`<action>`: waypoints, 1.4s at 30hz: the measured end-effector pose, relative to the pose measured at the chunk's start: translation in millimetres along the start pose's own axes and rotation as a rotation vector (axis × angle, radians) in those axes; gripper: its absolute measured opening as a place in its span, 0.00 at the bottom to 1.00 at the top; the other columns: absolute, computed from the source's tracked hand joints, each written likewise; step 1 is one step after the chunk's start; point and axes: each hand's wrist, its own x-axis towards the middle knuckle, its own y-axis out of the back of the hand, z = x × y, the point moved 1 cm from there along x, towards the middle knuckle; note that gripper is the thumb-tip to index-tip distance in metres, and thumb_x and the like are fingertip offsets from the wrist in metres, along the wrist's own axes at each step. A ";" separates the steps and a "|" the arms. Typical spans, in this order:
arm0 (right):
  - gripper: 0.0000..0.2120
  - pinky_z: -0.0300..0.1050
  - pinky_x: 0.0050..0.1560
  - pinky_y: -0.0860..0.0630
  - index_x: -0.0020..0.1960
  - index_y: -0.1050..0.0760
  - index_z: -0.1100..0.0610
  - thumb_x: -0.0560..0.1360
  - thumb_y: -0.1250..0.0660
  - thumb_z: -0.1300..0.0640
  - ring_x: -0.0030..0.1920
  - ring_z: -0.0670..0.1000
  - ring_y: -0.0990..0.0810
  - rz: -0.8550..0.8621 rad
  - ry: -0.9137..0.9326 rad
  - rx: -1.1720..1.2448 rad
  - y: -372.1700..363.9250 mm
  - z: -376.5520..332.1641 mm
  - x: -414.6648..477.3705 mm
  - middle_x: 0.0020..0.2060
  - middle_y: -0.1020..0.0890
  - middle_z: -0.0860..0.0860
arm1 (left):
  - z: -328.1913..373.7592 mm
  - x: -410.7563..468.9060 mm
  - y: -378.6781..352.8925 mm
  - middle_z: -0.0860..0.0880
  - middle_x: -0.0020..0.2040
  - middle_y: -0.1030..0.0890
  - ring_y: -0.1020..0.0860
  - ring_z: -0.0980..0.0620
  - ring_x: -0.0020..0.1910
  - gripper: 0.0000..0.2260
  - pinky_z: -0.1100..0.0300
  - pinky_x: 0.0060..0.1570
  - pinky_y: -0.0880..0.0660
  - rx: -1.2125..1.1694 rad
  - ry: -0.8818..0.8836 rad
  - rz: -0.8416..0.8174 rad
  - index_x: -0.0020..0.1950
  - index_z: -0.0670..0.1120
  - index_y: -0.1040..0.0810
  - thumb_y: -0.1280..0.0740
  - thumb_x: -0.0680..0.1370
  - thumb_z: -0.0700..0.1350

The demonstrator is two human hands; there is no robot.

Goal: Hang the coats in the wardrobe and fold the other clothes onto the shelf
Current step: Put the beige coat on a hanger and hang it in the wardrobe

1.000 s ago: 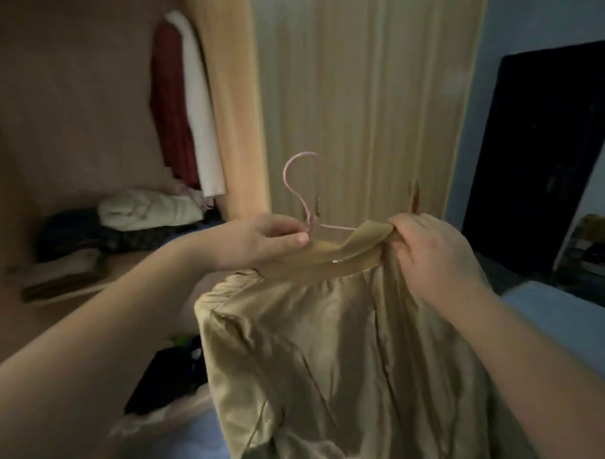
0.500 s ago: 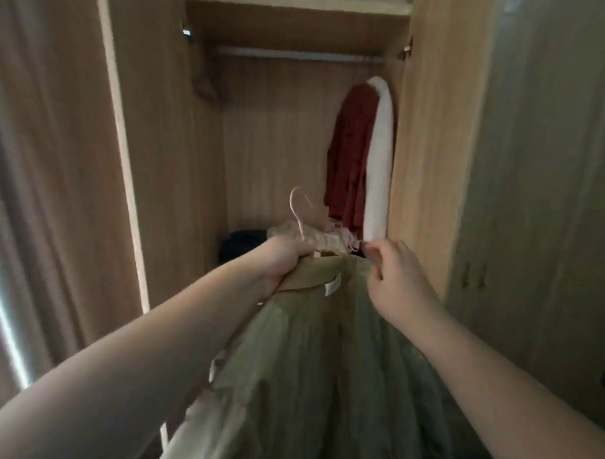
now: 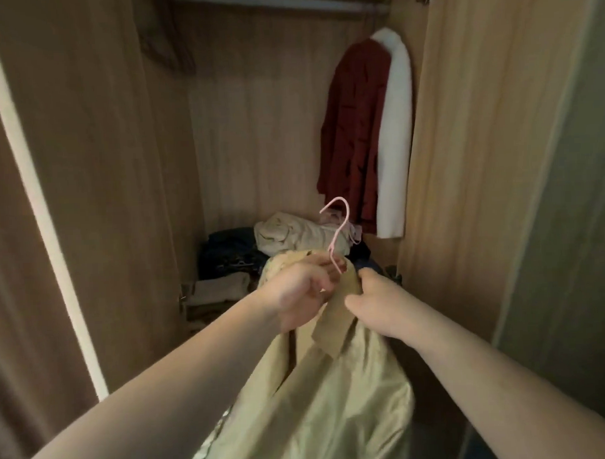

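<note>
The beige coat (image 3: 320, 400) is carried on a pink hanger (image 3: 339, 235) and held in front of the open wardrobe (image 3: 96, 168), not yet on the rail (image 3: 279, 5). The left hand (image 3: 303, 294) has its fingers curled round the base of the hanger's neck and the collar fabric beneath it. The right hand (image 3: 379, 305) grasps the coat at the collar, just beside the left hand and on its right; its fingertips are hidden behind the cloth. The hanger's hook rises directly above the grip, free of any support. The coat's body hangs below the grip, lapel folded outward, and runs out of the lower edge of the view. Immediately behind the grip, on the wardrobe shelf (image 3: 191, 322), lies a pile of clothes: a cream garment (image 3: 294, 234) behind the hook, dark clothes (image 3: 226, 252) to its left, and a pale folded item (image 3: 221, 289) left of the left hand. Above and to the right of the grip, a red garment (image 3: 356, 131) and a white garment (image 3: 395, 133) hang side by side, touching, against the right wall of the wardrobe. The rail spans the compartment far above the grip. The wardrobe door (image 3: 480, 154) stands open to the right of the right hand.
</note>
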 end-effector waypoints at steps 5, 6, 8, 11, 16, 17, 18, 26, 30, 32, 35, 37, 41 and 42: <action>0.15 0.50 0.39 0.23 0.65 0.37 0.50 0.80 0.44 0.47 0.44 0.53 0.19 0.235 0.173 -0.237 -13.4 35.8 74.0 0.47 0.20 0.48 | -9.0 75.6 22.6 0.42 0.69 0.27 0.32 0.37 0.71 0.36 0.41 0.72 0.38 0.130 -0.136 -0.072 0.70 0.47 0.25 0.34 0.60 0.35; 0.10 0.49 0.35 0.24 0.58 0.36 0.49 0.80 0.44 0.46 0.40 0.52 0.20 0.281 0.235 -0.276 -14.3 44.3 91.7 0.43 0.22 0.46 | -6.6 91.4 28.7 0.43 0.67 0.26 0.32 0.37 0.69 0.35 0.44 0.70 0.36 0.114 -0.150 -0.057 0.70 0.47 0.24 0.35 0.62 0.34; 0.07 0.47 0.30 0.31 0.50 0.38 0.48 0.82 0.46 0.46 0.34 0.51 0.24 0.351 0.312 -0.365 -9.2 60.5 129.2 0.35 0.27 0.44 | 3.6 119.1 38.4 0.45 0.62 0.24 0.29 0.41 0.64 0.33 0.52 0.63 0.34 0.076 -0.161 0.028 0.67 0.45 0.22 0.38 0.62 0.33; 0.08 0.47 0.29 0.36 0.47 0.41 0.47 0.83 0.48 0.46 0.30 0.50 0.29 0.418 0.358 -0.416 12.6 80.5 189.3 0.31 0.32 0.44 | 18.3 163.2 49.1 0.44 0.66 0.25 0.28 0.47 0.60 0.32 0.57 0.55 0.33 0.044 -0.181 0.130 0.65 0.43 0.21 0.39 0.61 0.32; 0.07 0.45 0.28 0.38 0.52 0.34 0.49 0.82 0.46 0.47 0.38 0.55 0.19 0.544 0.477 -0.523 57.5 95.9 284.2 0.39 0.23 0.46 | 69.0 219.5 71.9 0.45 0.60 0.18 0.18 0.47 0.56 0.17 0.55 0.51 0.22 0.409 -0.203 0.123 0.64 0.41 0.22 0.32 0.75 0.34; 0.07 0.45 0.29 0.39 0.51 0.33 0.50 0.82 0.45 0.47 0.38 0.57 0.18 0.565 0.498 -0.537 67.6 99.3 301.7 0.40 0.22 0.47 | 81.4 228.3 80.0 0.45 0.55 0.16 0.17 0.48 0.51 0.12 0.52 0.48 0.20 0.524 -0.264 0.171 0.61 0.42 0.20 0.34 0.78 0.34; 0.08 0.46 0.30 0.38 0.51 0.33 0.50 0.81 0.45 0.47 0.39 0.58 0.19 0.575 0.521 -0.543 77.1 102.9 318.9 0.40 0.21 0.48 | 94.0 236.2 88.6 0.47 0.50 0.15 0.17 0.50 0.47 0.09 0.51 0.46 0.21 0.669 -0.371 0.289 0.57 0.43 0.19 0.34 0.79 0.36; 0.10 0.48 0.40 0.25 0.55 0.27 0.45 0.78 0.40 0.42 0.44 0.53 0.20 0.499 0.542 -0.402 131.2 104.3 434.1 0.43 0.18 0.45 | 108.3 355.1 153.5 0.59 0.55 0.20 0.23 0.64 0.54 0.15 0.56 0.57 0.24 1.382 -0.288 0.180 0.60 0.58 0.26 0.38 0.77 0.62; 0.10 0.46 0.36 0.32 0.52 0.24 0.46 0.78 0.38 0.42 0.43 0.55 0.20 0.614 0.598 -0.457 143.8 86.5 489.1 0.41 0.18 0.47 | 113.3 417.2 169.0 0.52 0.43 0.21 0.22 0.55 0.44 0.07 0.53 0.45 0.26 1.346 -0.580 0.392 0.50 0.49 0.27 0.36 0.81 0.52; 0.11 0.48 0.35 0.29 0.49 0.26 0.49 0.79 0.42 0.43 0.40 0.56 0.20 0.694 0.668 -0.567 147.4 66.0 515.3 0.39 0.20 0.47 | 133.2 441.9 171.7 0.49 0.41 0.22 0.23 0.50 0.42 0.09 0.52 0.41 0.29 1.368 -0.674 0.477 0.49 0.47 0.29 0.36 0.81 0.52; 0.12 0.47 0.29 0.32 0.46 0.30 0.51 0.79 0.43 0.43 0.34 0.56 0.21 0.833 0.711 -0.713 168.4 29.9 554.7 0.35 0.22 0.47 | 180.0 477.1 174.8 0.49 0.39 0.24 0.23 0.42 0.42 0.11 0.53 0.36 0.36 1.392 -0.830 0.525 0.46 0.47 0.34 0.36 0.81 0.51; 0.11 0.44 0.26 0.37 0.46 0.30 0.52 0.79 0.41 0.44 0.30 0.57 0.21 0.972 0.704 -0.808 194.3 3.8 579.5 0.33 0.22 0.48 | 222.2 501.0 178.4 0.45 0.42 0.22 0.23 0.38 0.46 0.12 0.53 0.35 0.38 1.476 -0.941 0.619 0.46 0.49 0.35 0.37 0.81 0.53; 0.13 0.44 0.27 0.38 0.46 0.34 0.52 0.81 0.45 0.43 0.30 0.58 0.21 1.166 0.625 -0.954 264.9 -49.6 619.5 0.29 0.26 0.49 | 317.0 556.3 183.9 0.44 0.52 0.20 0.22 0.39 0.51 0.13 0.52 0.39 0.34 1.596 -1.204 0.811 0.55 0.48 0.29 0.41 0.82 0.57; 0.13 0.45 0.28 0.37 0.47 0.35 0.51 0.81 0.47 0.43 0.32 0.59 0.20 1.194 0.601 -0.979 282.6 -61.2 627.7 0.30 0.24 0.50 | 338.1 573.0 184.4 0.44 0.54 0.21 0.22 0.40 0.52 0.14 0.51 0.41 0.32 1.572 -1.230 0.799 0.59 0.48 0.29 0.42 0.82 0.56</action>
